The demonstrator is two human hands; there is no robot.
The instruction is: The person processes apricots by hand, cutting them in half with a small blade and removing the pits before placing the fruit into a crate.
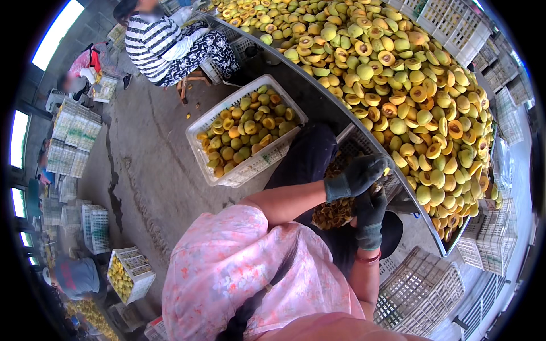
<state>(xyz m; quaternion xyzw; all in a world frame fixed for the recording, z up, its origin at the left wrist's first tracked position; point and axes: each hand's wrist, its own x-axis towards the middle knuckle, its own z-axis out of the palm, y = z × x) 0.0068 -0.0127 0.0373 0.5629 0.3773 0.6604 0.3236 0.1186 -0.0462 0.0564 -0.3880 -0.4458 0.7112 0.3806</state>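
Note:
Both my hands wear dark gloves and are close together beside the metal edge of a table [341,102] heaped with halved yellow-green fruits [422,115], likely apricots or plums. My left hand [361,174] is curled, with a small yellow fruit piece [387,171] showing at its fingers. Just below it, my right hand [370,211] is curled too; a small brownish thing [376,187] shows at its fingertips, too hidden to name. Beneath the hands, between my legs, brown fruit pits or scraps [335,215] lie in a container mostly hidden by my arms.
A white plastic crate [251,170] of fruit stands on the floor left of my knee. Mesh crates [418,294] are at the lower right. A person in a striped top [151,47] sits at the table's far end. Stacked crates [72,136] and other people are further left.

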